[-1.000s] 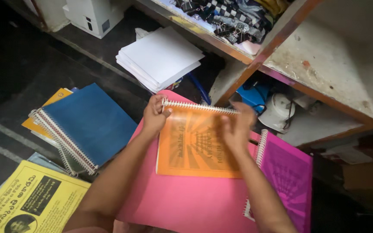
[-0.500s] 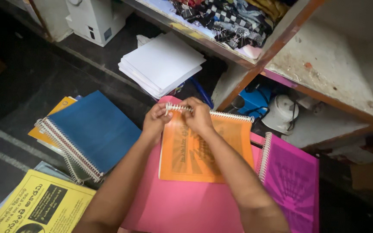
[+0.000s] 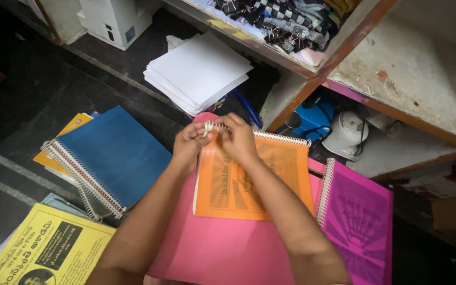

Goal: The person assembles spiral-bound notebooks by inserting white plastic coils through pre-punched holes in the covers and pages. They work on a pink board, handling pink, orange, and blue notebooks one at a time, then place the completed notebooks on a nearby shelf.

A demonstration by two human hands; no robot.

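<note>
An orange spiral-bound booklet [image 3: 270, 182] lies on a large pink sheet [image 3: 222, 248] in the middle of the head view. Its white wire spiral [image 3: 283, 138] runs along the top edge. My left hand [image 3: 190, 145] and my right hand [image 3: 237, 138] meet at the left end of that spiral, fingertips pinching the wire end at the booklet's top left corner. Both forearms reach up from the bottom of the frame.
A blue spiral-bound book [image 3: 109, 155] lies to the left on an orange one, a magenta spiral-bound book [image 3: 357, 216] to the right, a yellow printed booklet [image 3: 43, 250] at bottom left. A stack of white paper [image 3: 199, 71] sits behind, under a wooden shelf [image 3: 344, 53].
My right hand has moved from the spiral's right end to its left end, joining the left hand at the top left corner. The booklet stays in place.
</note>
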